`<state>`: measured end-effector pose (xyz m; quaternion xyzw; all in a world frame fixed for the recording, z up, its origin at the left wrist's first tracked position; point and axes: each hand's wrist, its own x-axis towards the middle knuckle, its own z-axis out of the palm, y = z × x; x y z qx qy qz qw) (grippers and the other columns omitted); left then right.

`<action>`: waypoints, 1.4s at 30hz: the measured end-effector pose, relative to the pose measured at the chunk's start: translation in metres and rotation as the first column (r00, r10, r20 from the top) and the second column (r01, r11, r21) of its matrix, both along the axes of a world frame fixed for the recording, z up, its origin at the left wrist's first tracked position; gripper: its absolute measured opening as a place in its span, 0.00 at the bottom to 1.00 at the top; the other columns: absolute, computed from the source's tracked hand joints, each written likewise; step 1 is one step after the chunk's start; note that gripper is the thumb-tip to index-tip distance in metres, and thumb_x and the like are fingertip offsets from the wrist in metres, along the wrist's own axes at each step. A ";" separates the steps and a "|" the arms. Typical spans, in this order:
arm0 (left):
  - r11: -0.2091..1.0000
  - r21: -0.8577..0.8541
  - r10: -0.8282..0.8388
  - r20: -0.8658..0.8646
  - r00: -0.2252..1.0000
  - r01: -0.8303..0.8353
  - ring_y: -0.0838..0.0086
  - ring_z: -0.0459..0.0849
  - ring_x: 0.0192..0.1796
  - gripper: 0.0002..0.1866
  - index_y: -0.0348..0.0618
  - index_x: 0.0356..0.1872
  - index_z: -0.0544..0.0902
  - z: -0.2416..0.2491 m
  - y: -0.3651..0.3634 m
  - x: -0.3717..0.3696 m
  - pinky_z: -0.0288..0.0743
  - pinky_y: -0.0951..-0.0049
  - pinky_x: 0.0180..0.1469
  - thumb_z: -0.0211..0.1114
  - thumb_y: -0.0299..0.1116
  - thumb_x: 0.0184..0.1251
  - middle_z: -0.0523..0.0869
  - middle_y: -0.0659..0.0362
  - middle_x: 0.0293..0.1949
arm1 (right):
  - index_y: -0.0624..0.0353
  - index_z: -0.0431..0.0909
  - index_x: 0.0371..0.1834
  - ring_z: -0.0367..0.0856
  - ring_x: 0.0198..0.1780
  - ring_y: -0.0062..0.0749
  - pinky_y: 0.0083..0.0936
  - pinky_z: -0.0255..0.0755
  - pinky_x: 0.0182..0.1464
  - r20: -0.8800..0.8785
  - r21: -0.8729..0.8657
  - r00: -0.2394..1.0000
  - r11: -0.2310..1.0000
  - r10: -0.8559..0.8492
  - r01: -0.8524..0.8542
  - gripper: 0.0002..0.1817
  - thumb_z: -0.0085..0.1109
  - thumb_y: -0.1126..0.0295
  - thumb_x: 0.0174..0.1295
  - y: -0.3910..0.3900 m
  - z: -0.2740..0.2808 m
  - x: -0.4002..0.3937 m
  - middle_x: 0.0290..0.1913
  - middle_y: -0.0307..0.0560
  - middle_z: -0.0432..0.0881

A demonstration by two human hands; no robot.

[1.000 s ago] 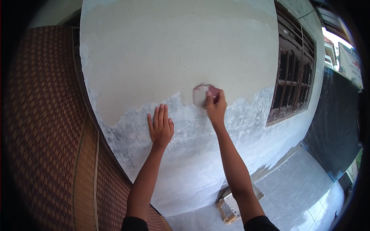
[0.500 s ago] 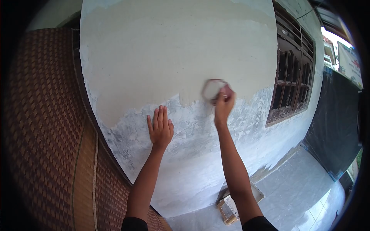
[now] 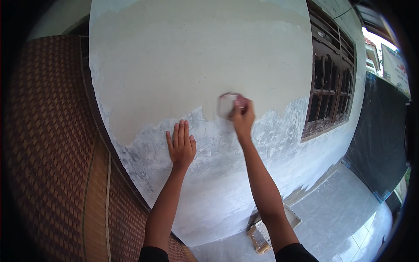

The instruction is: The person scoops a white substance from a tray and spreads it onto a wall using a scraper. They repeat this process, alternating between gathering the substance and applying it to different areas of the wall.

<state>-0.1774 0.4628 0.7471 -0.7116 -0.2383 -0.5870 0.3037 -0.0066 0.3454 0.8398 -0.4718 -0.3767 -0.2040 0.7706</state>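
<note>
My left hand [image 3: 181, 144] lies flat against the wall [image 3: 196, 56], fingers spread and pointing up, over the patchy grey-white area. To its right and higher up, my right hand [image 3: 242, 117] grips a reddish-brown rimmed object [image 3: 226, 106] with a pale middle. Motion blurs this object, so its exact kind is unclear. It is at the wall surface, near the ragged border between the beige upper coat and the whitish lower part.
A woven brown mat [image 3: 48, 131] stands along the left. A dark wooden window [image 3: 329, 83] is on the right, beyond it a black sheet [image 3: 377, 135]. On the tiled floor [image 3: 327, 214], a whitish tray-like object [image 3: 260, 236] sits below my right arm.
My right hand has moved a little to the left with the reddish-brown object. My left hand stays in place on the wall.
</note>
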 end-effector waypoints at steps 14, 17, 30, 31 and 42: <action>1.000 -0.011 0.016 0.001 1.000 -0.016 0.66 0.59 0.76 0.27 0.43 0.72 0.66 0.000 -0.001 0.001 0.45 0.49 0.78 0.48 0.36 0.74 0.66 0.57 0.73 | 0.62 0.75 0.50 0.79 0.39 0.27 0.26 0.77 0.37 -0.172 0.182 0.984 0.983 0.039 -0.007 0.16 0.58 0.60 0.71 -0.020 -0.018 0.031 0.40 0.48 0.80; 1.000 -0.014 0.024 0.016 1.000 -0.024 0.65 0.59 0.76 0.27 0.43 0.72 0.66 -0.002 0.001 0.004 0.45 0.49 0.78 0.48 0.36 0.73 0.66 0.57 0.73 | 0.62 0.75 0.51 0.78 0.39 0.21 0.22 0.76 0.31 -0.106 0.150 0.981 0.978 0.163 -0.147 0.14 0.55 0.63 0.72 -0.016 -0.020 0.017 0.39 0.42 0.79; 0.999 -0.008 0.053 0.014 0.999 -0.052 0.69 0.60 0.76 0.25 0.45 0.70 0.70 0.000 -0.001 0.001 0.48 0.52 0.77 0.48 0.38 0.74 0.68 0.60 0.72 | 0.60 0.76 0.50 0.76 0.33 0.21 0.21 0.72 0.31 -0.213 0.198 0.967 0.963 -0.143 0.186 0.13 0.60 0.63 0.69 -0.035 -0.026 0.124 0.35 0.40 0.77; 0.998 -0.011 0.066 0.016 0.998 -0.066 0.69 0.60 0.76 0.25 0.45 0.70 0.70 0.000 -0.002 0.002 0.48 0.52 0.77 0.48 0.38 0.74 0.68 0.60 0.72 | 0.59 0.75 0.50 0.74 0.27 0.17 0.18 0.71 0.27 -0.276 0.254 0.938 0.925 -0.210 0.282 0.13 0.60 0.63 0.70 -0.043 -0.029 0.135 0.31 0.35 0.76; 0.999 0.002 0.046 0.011 0.999 -0.046 0.68 0.61 0.76 0.25 0.43 0.70 0.70 0.002 0.000 -0.001 0.47 0.51 0.78 0.47 0.38 0.75 0.69 0.59 0.72 | 0.61 0.79 0.47 0.76 0.37 0.37 0.33 0.72 0.40 0.373 -0.133 0.923 0.990 0.095 -0.048 0.12 0.59 0.64 0.67 0.002 0.007 -0.035 0.36 0.50 0.82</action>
